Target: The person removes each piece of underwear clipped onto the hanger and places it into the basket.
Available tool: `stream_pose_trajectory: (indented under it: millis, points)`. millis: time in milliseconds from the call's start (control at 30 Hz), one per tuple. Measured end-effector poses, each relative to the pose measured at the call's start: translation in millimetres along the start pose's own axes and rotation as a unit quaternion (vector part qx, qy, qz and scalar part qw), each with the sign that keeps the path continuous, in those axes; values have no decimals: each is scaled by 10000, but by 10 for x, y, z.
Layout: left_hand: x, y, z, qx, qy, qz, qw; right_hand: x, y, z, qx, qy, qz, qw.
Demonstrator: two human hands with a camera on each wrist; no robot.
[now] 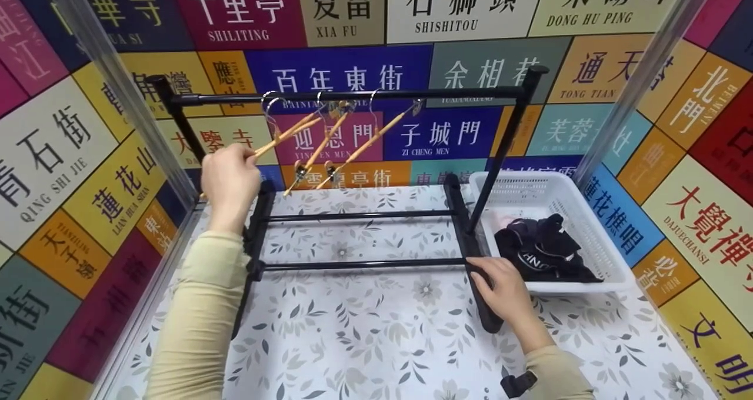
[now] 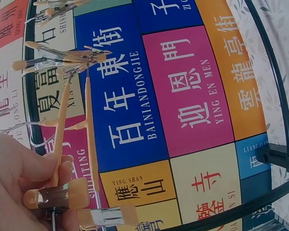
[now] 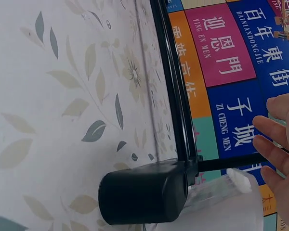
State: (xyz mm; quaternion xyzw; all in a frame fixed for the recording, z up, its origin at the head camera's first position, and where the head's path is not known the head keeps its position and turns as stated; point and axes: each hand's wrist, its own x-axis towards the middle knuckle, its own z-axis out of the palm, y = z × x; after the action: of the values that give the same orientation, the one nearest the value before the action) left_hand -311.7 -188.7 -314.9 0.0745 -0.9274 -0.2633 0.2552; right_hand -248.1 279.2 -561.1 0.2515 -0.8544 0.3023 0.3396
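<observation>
My left hand [image 1: 229, 176] holds a wooden clip hanger [image 2: 61, 125] near its left end, and its fingertips show round the bar in the left wrist view. The hanger's metal hook is at the top rail [image 1: 441, 93] of a black clothes rack. A second hanger [image 2: 90, 139] is close beside it. Further right, other wooden clip hangers [image 1: 360, 149] dangle from the rail at a slant. My right hand [image 1: 500, 282] is by the rack's right foot [image 1: 487, 312], fingers loosely extended; in the right wrist view they hold nothing.
A white plastic basket [image 1: 573, 287] stands right of the rack with dark clothes [image 1: 544, 250] in it. Two lower crossbars [image 1: 365, 265] join the rack's feet above a leaf-patterned table surface [image 1: 353, 341]. Panels with printed characters [image 1: 459, 132] wall the back and sides.
</observation>
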Motion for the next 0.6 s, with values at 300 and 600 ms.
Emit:
stream_pose_trajectory:
  millis: [300,600]
  points:
    - [64,116,8,130,-169,-140,9997,42,-108,166,0,-72,58,10000]
    - [130,151,43,220,-255,-211,9992,62,-247,344,180,-45,-124,9998]
